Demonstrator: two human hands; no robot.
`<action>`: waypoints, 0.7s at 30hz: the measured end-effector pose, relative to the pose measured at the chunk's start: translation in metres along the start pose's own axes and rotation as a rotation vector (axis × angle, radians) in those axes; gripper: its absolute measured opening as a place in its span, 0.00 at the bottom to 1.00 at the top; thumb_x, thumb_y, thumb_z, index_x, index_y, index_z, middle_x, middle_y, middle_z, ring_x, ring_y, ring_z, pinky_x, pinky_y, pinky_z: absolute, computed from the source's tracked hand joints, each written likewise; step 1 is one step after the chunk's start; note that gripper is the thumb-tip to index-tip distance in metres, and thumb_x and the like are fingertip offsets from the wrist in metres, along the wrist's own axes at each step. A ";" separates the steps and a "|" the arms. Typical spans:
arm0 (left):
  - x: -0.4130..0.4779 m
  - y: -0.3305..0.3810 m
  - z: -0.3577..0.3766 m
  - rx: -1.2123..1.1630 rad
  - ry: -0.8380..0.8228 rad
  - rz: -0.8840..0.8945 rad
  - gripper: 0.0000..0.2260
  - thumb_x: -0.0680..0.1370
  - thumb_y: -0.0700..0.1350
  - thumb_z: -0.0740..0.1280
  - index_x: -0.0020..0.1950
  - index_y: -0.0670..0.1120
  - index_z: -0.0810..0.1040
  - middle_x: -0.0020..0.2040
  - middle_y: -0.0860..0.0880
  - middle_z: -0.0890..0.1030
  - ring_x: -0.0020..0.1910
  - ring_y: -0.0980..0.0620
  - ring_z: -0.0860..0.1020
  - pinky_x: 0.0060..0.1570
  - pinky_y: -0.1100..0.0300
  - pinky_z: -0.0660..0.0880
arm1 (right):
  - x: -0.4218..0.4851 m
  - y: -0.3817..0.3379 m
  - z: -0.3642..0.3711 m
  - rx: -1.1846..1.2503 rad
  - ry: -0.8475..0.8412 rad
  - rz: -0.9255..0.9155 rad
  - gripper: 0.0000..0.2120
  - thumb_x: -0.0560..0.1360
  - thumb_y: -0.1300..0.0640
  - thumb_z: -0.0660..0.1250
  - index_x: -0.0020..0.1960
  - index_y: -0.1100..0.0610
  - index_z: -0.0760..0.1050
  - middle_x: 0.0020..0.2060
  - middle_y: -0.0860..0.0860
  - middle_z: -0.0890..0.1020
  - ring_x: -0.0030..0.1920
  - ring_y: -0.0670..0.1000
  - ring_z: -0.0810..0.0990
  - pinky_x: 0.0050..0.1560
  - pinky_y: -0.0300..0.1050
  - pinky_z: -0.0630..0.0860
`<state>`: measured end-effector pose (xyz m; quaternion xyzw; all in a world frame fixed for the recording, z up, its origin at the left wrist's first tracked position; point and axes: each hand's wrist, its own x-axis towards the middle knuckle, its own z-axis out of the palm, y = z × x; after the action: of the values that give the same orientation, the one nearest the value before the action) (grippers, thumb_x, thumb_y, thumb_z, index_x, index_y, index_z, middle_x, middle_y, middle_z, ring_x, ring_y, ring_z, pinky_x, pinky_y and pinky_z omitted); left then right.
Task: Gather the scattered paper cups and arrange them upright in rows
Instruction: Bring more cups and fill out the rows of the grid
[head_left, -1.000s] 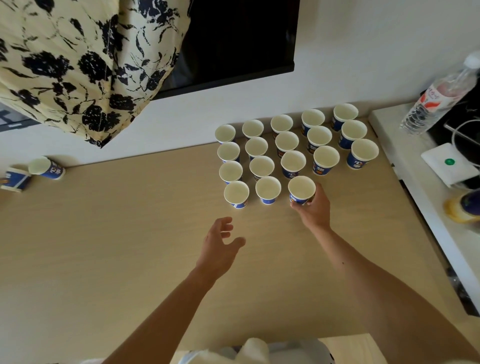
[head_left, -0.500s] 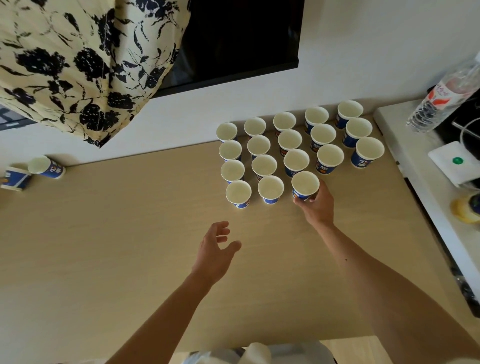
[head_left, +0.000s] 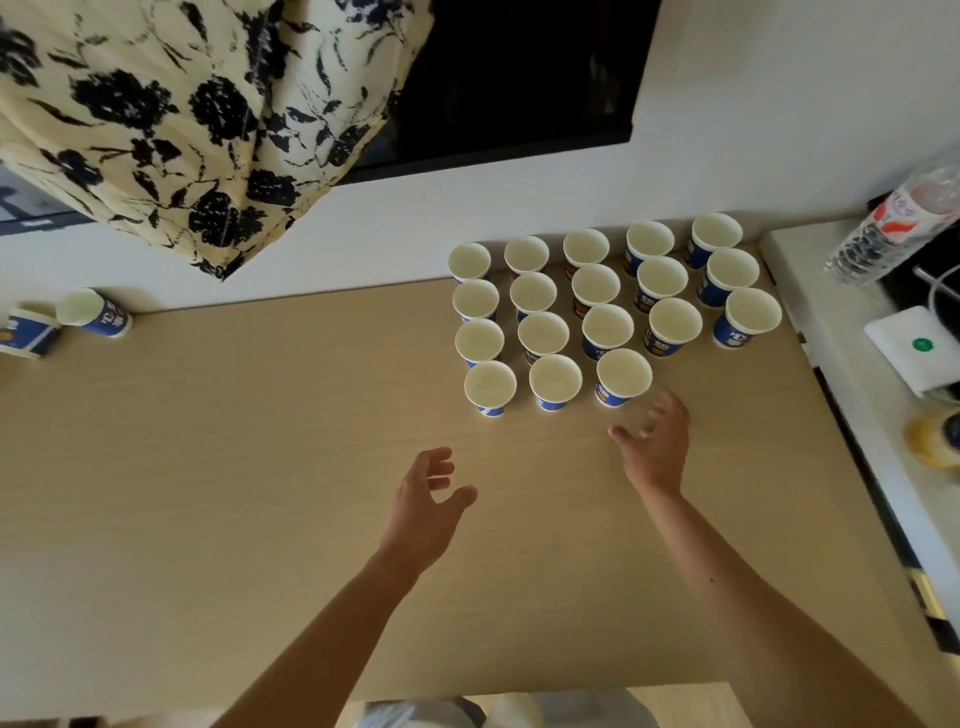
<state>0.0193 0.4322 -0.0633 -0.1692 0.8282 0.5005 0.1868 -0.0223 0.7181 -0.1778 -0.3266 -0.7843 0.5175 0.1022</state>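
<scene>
Cups stand upright in rows at two o'clock on my table (head_left: 260, 519); two stray cups (head_left: 93, 313) lie tipped at nine o'clock. My right hand (head_left: 655, 448) hangs spread and empty beside the nearest cup (head_left: 622, 376), my left hand (head_left: 426, 504) likewise. They look light and crushable, so I'd pinch gently around the wall.

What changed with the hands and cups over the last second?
The right hand let go of the front-row cup and drew back toward the person, open. The left hand stayed hovering, empty. The upright rows did not move, and two tipped cups still lie far left.
</scene>
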 end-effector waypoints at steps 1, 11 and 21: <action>0.001 -0.001 -0.003 -0.018 0.006 -0.003 0.23 0.73 0.42 0.74 0.66 0.51 0.72 0.57 0.53 0.78 0.56 0.55 0.77 0.52 0.58 0.75 | -0.015 0.004 -0.002 0.003 0.033 0.005 0.38 0.67 0.66 0.79 0.72 0.59 0.67 0.64 0.57 0.73 0.60 0.56 0.77 0.51 0.47 0.76; 0.014 -0.023 -0.067 -0.214 0.121 -0.037 0.22 0.74 0.42 0.73 0.66 0.50 0.72 0.57 0.52 0.78 0.56 0.52 0.77 0.58 0.53 0.76 | -0.134 -0.044 0.074 -0.047 -0.183 -0.242 0.26 0.69 0.72 0.74 0.64 0.60 0.72 0.52 0.54 0.74 0.49 0.54 0.77 0.50 0.61 0.77; 0.037 -0.099 -0.232 -0.306 0.331 -0.111 0.22 0.73 0.45 0.72 0.66 0.50 0.72 0.57 0.53 0.78 0.55 0.54 0.78 0.48 0.65 0.72 | -0.214 -0.169 0.260 -0.171 -0.646 -0.524 0.23 0.69 0.68 0.76 0.61 0.61 0.73 0.50 0.55 0.75 0.47 0.56 0.77 0.48 0.59 0.78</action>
<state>0.0003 0.1782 -0.0570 -0.3207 0.7515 0.5745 0.0480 -0.0563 0.3497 -0.1064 0.0554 -0.8726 0.4829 -0.0484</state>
